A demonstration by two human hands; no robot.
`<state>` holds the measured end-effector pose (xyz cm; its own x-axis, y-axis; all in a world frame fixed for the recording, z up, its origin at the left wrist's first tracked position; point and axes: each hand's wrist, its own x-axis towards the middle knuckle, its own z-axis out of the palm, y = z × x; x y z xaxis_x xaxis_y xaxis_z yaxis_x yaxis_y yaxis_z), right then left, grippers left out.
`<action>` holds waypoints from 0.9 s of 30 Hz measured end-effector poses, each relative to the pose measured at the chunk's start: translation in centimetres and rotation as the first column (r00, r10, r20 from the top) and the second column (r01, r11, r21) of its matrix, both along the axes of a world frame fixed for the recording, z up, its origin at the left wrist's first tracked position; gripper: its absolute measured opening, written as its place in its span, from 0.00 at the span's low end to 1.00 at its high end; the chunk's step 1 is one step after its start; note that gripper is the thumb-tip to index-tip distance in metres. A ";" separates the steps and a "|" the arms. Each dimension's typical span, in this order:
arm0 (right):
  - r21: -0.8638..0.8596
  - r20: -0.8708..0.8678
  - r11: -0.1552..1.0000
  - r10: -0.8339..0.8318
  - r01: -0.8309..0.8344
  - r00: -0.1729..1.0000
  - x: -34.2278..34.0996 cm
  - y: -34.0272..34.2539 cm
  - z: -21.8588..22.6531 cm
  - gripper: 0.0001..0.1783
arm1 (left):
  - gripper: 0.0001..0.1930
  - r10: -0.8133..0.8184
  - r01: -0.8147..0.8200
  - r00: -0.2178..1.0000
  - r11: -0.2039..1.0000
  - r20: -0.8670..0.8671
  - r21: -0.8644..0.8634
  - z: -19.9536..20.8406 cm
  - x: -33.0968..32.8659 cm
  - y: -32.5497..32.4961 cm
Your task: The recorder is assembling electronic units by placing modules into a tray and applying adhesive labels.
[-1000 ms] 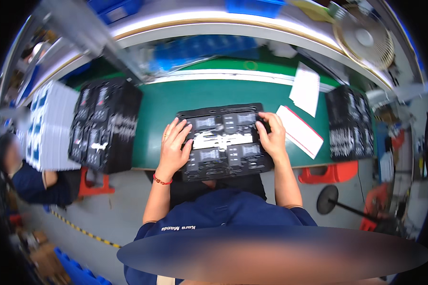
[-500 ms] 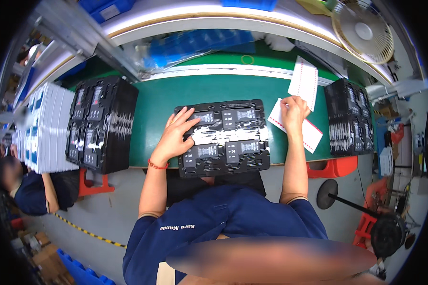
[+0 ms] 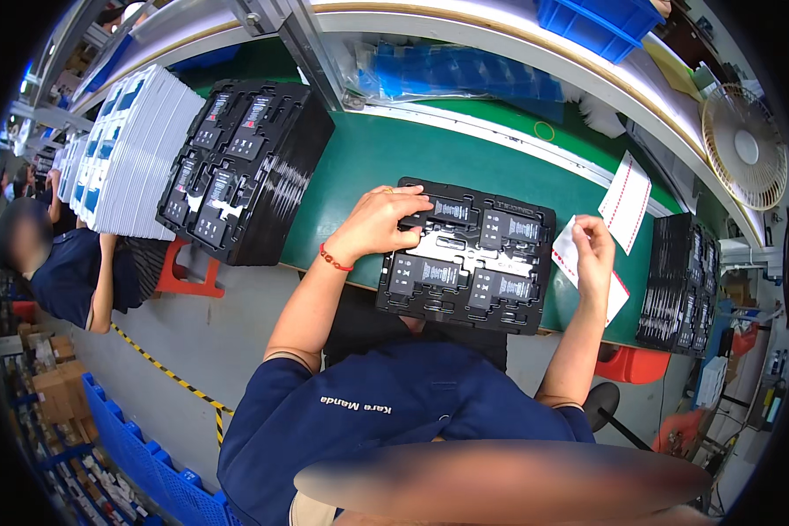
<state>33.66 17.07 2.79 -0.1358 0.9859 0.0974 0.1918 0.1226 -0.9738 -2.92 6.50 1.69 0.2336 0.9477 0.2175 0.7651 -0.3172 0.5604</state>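
A black plastic tray (image 3: 451, 322) lies on the green table before me, its near edge past the table's front. Several flat black battery packs (image 3: 439, 273) with printed faces sit in its pockets. My left hand (image 3: 379, 226) rests on the tray's left side, fingers stretched over the far left corner and thumb apart. To the right of the tray, my right hand (image 3: 593, 250) is held over a white label sheet (image 3: 618, 300) with red marks. Its thumb and fingertips are pinched together; whatever they hold is too small to make out. Another label sheet (image 3: 625, 200) lies just beyond.
Tall stacks of filled black trays stand left (image 3: 276, 197) and right (image 3: 662, 285). White trays (image 3: 153, 145) are piled farther left, near a seated person (image 3: 66, 272). A shelf with a blue bin (image 3: 598, 26) and a fan (image 3: 745, 145) edges the far side.
The view has turned, so the scene sits tilted and farther right. My right hand has lifted slightly from the label sheet, still pinched. My left hand stays on the tray.
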 end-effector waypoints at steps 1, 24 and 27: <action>0.031 -0.028 0.997 0.076 -0.075 0.997 -1.4 -0.1 0.8 0.02 | 0.17 0.014 -0.016 0.995 1.000 0.103 0.018 -0.5 0.0 0.2; -0.200 0.098 0.814 0.571 -0.546 0.815 -15.8 1.6 1.2 0.18 | 0.06 0.070 -0.141 0.970 0.941 0.231 0.306 -2.5 3.1 3.8; -0.166 0.150 0.797 0.603 -0.581 0.783 -15.7 1.5 1.1 0.19 | 0.05 0.057 -0.131 0.968 0.945 0.243 0.301 -2.3 3.2 4.1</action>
<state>17.97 18.54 3.93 -0.7010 0.7075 -0.0893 0.2930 0.1716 -0.9406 0.25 10.56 -0.64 0.0559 0.8383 0.5423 0.6638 -0.4369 0.6070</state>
